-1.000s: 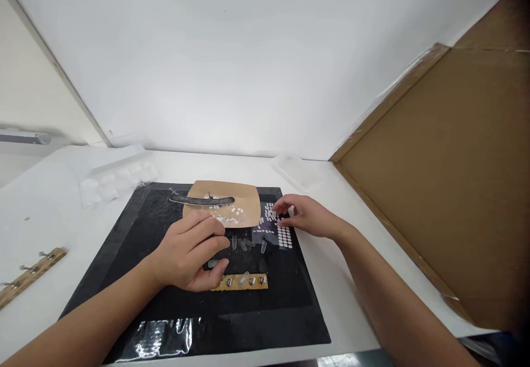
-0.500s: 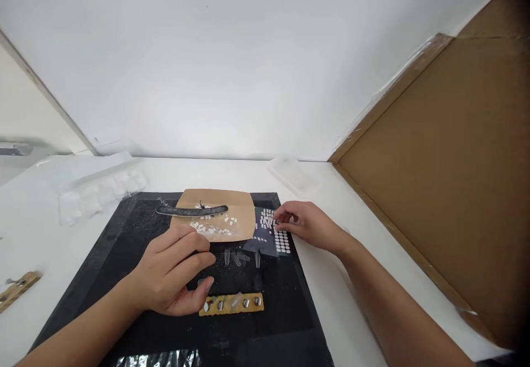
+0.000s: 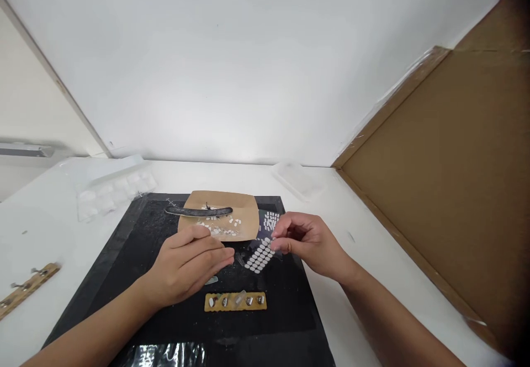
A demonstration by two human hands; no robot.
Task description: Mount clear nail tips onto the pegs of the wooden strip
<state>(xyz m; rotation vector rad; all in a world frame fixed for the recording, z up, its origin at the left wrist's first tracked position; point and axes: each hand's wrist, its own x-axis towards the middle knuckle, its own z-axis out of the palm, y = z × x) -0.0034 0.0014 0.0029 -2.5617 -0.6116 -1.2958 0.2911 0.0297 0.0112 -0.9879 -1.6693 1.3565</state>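
My right hand [image 3: 308,243] pinches the edge of a clear sheet of white oval adhesive tabs [image 3: 260,256], holding it tilted above the black mat [image 3: 285,323]. My left hand [image 3: 188,265] hovers left of the sheet, fingers stretched out and close together, its thumb hidden; I see nothing in it. Below both hands lies a yellow-brown wooden strip [image 3: 221,307] with several small metal clips and clear nail tips on it. Another clear nail tip [image 3: 211,280] shows just under my left fingers.
A brown paper tray [image 3: 244,201] with loose white pieces carries a dark nail file [image 3: 199,212]. Behind my right hand is a dark sheet with small white tabs [image 3: 271,221]. A clear plastic box [image 3: 114,193], another wooden strip [image 3: 28,288] and a cardboard wall [image 3: 447,179] stand around.
My right hand has lifted the sheet of oval tabs and brought it slightly toward me and leftward. My left hand has moved right, its fingers straightening. The view has shifted a little.
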